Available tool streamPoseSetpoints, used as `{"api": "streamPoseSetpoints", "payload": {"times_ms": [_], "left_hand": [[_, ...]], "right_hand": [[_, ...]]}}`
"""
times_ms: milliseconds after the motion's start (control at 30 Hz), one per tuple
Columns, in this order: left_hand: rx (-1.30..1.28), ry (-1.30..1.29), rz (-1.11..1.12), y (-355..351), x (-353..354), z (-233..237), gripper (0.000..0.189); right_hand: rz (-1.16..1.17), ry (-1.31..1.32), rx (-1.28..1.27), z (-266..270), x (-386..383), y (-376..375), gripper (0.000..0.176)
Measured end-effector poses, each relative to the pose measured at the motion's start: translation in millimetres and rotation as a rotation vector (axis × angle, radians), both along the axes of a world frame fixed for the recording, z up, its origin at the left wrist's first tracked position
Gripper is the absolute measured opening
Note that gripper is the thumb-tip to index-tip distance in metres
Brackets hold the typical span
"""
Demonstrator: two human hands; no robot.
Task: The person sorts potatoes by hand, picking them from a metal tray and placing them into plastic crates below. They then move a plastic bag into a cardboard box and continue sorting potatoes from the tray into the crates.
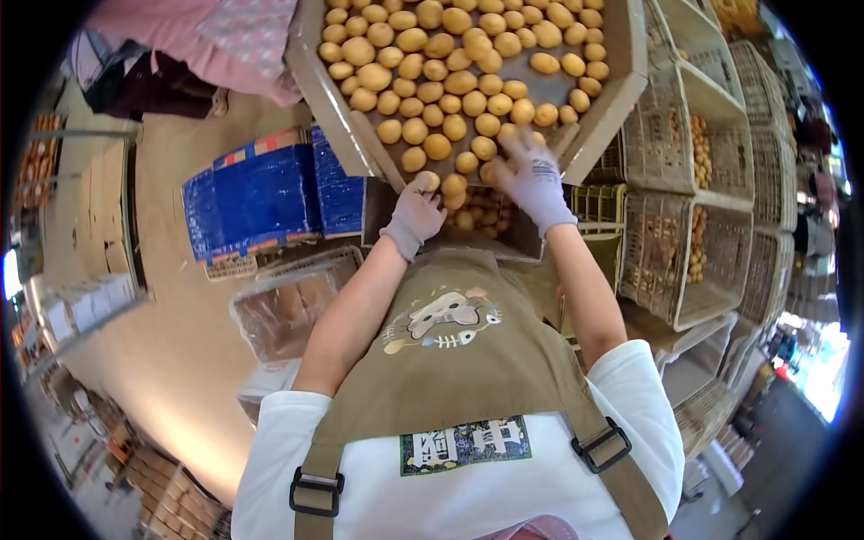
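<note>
My right hand (533, 184) spread over round fruit (461, 83); left hand (418, 216) curled at fruit, grip unclear. Sweeping too fast could spill some past box (522, 244) rim.

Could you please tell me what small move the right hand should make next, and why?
I would probably have the gloved right hand ease the yellow produce by its fingers toward the near opening of the tray. The hand is already beside those pieces, and the box just below that opening holds similar ones.
</note>
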State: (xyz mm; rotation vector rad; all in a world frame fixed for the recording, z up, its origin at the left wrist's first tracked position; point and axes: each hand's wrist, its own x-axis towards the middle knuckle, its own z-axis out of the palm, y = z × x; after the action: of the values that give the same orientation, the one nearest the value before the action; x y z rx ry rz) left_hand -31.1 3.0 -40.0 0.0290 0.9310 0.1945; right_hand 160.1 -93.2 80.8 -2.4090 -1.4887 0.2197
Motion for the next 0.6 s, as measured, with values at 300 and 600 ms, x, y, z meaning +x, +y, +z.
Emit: {"api": "streamPoseSetpoints", "payload": {"times_ms": [300, 600], "left_hand": [[-0.026, -0.083, 0.084, 0.9, 14.6, 47.2, 0.084], [-0.096, -0.235, 0.107, 0.5, 21.6, 30.2, 0.087]], "right_hand": [[0.138, -0.188, -0.066, -15.7, 6.9, 18.3, 0.044], [0.142, -0.045, -0.322, -15.0, 6.6, 21.9, 0.056]]}}
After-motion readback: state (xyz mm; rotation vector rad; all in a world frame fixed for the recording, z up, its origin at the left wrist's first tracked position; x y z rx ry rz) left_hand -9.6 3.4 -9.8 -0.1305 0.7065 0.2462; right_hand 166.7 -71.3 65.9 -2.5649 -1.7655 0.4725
